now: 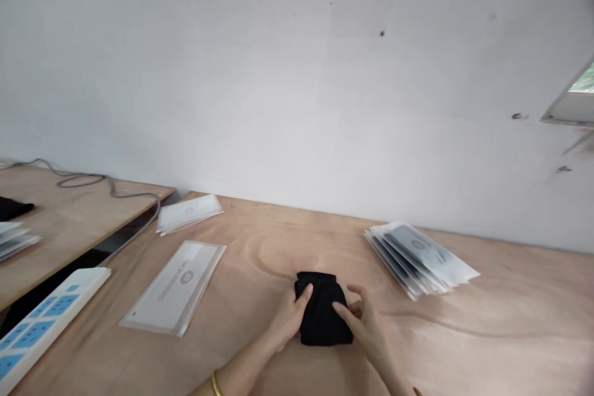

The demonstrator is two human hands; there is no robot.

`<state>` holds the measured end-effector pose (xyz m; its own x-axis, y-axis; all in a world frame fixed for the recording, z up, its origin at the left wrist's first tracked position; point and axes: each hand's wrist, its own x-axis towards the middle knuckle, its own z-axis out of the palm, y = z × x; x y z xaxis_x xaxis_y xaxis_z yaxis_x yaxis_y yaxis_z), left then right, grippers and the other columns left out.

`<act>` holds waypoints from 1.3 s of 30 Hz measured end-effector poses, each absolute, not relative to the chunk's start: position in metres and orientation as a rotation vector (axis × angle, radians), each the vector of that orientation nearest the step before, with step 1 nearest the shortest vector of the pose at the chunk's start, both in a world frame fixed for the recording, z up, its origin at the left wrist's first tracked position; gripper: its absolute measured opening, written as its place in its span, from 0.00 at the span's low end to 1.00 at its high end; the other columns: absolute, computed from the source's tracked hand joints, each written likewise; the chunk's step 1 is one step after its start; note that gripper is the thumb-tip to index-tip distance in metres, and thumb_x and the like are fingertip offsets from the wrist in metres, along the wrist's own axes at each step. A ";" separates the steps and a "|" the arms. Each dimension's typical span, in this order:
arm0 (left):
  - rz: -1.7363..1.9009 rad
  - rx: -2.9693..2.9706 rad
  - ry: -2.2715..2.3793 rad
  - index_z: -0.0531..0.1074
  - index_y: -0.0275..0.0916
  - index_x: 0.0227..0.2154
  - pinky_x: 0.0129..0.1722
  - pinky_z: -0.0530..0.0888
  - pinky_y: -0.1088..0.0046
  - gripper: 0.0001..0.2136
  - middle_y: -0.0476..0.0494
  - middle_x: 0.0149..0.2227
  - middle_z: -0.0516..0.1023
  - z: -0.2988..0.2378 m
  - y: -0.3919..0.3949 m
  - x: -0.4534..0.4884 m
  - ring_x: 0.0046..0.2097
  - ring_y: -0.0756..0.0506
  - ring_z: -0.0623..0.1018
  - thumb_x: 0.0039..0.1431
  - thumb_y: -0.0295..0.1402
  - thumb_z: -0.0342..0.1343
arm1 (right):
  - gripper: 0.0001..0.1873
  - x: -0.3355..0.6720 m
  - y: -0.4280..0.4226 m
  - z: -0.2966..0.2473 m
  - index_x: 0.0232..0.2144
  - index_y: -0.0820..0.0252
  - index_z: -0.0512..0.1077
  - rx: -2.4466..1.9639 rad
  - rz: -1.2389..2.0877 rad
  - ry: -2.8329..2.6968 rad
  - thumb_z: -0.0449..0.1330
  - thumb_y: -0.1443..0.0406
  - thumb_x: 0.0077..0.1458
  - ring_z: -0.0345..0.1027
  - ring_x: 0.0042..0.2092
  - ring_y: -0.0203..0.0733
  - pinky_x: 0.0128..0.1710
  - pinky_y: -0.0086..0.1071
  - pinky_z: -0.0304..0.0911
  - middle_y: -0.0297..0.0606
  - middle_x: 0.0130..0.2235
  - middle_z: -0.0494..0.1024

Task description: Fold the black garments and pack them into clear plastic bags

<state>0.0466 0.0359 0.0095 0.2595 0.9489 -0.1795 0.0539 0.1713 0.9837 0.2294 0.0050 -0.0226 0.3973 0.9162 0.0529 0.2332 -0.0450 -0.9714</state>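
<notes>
A folded black cloth [323, 315] is between my two hands, just over the wooden table [260, 235]. On its left side my left hand [291, 315] is closed around the edge, thumb on top and the other fingers hidden beneath. My right hand [366, 322] grips the right edge with the thumb laid on the fabric; its index finger sticks out away from the cloth. Frosted plastic bags [174, 288] with a printed logo lie to the left. Off to the right is a fanned stack of similar bags [420, 257] with dark contents.
More frosted bags [190, 211] rest near the back left corner. A white power strip [51, 328] with blue sockets runs along the left. A grey cable [134, 195] crosses the gap to a second table [69, 216]. Behind everything rises a white wall [278, 74].
</notes>
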 end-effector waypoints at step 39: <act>0.953 1.311 1.320 0.70 0.35 0.37 0.52 0.66 0.63 0.11 0.33 0.46 0.75 0.018 0.091 0.043 0.52 0.37 0.72 0.55 0.36 0.55 | 0.33 0.191 0.030 -0.026 0.60 0.47 0.57 -1.561 0.633 -1.551 0.56 0.50 0.53 0.39 0.66 0.53 0.63 0.59 0.32 0.36 0.66 0.53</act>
